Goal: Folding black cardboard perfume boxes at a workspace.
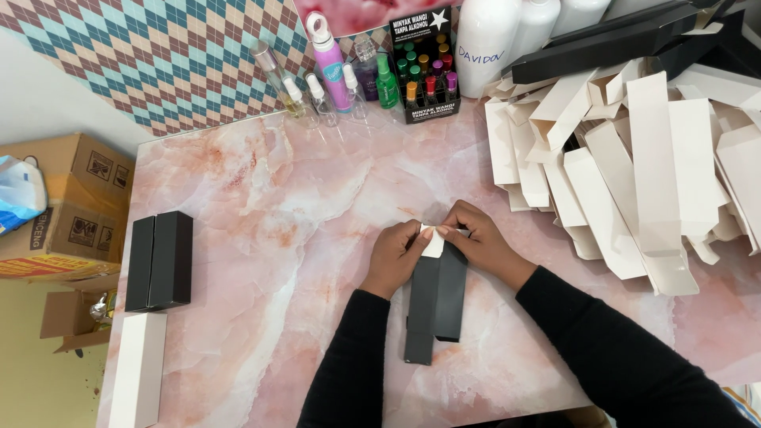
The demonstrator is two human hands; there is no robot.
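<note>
With our left hand (394,257) and right hand (479,242) we pinch the white flap (433,242) of a black box (434,305); 2 folded boxes (159,260) lie done, many flat blanks (634,166) remain.

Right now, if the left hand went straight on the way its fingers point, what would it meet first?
Probably the right hand: the left hand points right and slightly up, over the black box's white flap, which both pinch.

Bright, even light; sharp, soft shadows.
</note>
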